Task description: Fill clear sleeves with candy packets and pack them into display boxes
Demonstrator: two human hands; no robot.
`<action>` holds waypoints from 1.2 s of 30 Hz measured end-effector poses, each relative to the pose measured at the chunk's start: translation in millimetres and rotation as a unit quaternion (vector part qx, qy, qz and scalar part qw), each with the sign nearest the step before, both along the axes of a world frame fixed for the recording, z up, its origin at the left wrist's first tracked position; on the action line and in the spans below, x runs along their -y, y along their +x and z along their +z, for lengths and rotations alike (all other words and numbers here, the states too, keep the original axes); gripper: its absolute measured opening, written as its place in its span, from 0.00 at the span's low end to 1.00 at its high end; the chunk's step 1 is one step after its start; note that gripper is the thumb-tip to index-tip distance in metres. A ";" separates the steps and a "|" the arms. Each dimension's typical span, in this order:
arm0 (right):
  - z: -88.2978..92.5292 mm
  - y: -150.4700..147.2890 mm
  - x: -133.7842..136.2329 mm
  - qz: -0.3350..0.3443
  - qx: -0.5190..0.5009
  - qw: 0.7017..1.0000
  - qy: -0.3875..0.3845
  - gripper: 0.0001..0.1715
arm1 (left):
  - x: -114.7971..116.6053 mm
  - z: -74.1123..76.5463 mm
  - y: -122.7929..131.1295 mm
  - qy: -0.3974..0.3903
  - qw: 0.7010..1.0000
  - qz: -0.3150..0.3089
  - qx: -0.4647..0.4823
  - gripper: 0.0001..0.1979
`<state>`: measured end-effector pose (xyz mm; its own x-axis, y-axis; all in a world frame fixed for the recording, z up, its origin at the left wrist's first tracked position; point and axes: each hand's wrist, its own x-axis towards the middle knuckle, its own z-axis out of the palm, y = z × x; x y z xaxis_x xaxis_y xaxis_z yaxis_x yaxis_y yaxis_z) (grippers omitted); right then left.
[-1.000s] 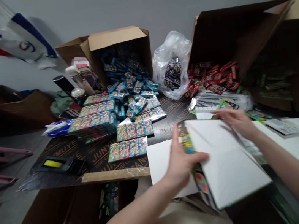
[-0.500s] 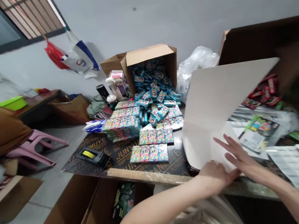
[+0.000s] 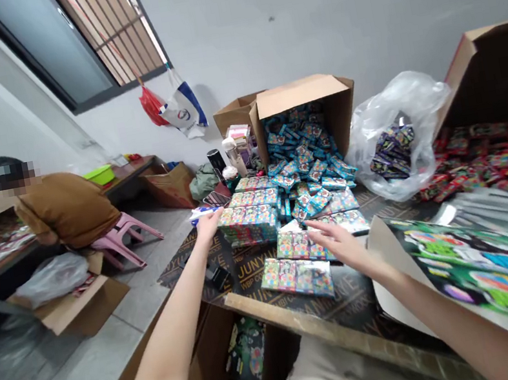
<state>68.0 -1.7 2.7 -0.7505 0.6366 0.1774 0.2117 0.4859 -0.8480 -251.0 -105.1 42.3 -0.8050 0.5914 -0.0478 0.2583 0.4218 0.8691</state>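
The right hand (image 3: 339, 243) is held open, fingers spread, just above a row of colourful boxed packs (image 3: 296, 278) on a black printed board (image 3: 347, 301); the left hand (image 3: 208, 225), also spread, is raised beside a stack of the same packs (image 3: 249, 225), with nothing seen gripped.

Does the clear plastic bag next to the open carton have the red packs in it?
No, the clear plastic bag holds dark purple packs, while the red packs lie loose outside it, to its right.
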 end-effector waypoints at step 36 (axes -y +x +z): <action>-23.6 -137.1 -39.4 0.192 0.209 0.930 0.233 0.71 | 21.2 -42.4 1.6 0.080 0.927 -0.269 0.250 0.43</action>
<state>-69.1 37.7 -20.9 -0.9722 0.2342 0.0084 0.2103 0.8877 -0.4096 -249.4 -126.4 -0.1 -0.2917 0.9329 -0.2114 -0.0580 0.2034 0.9774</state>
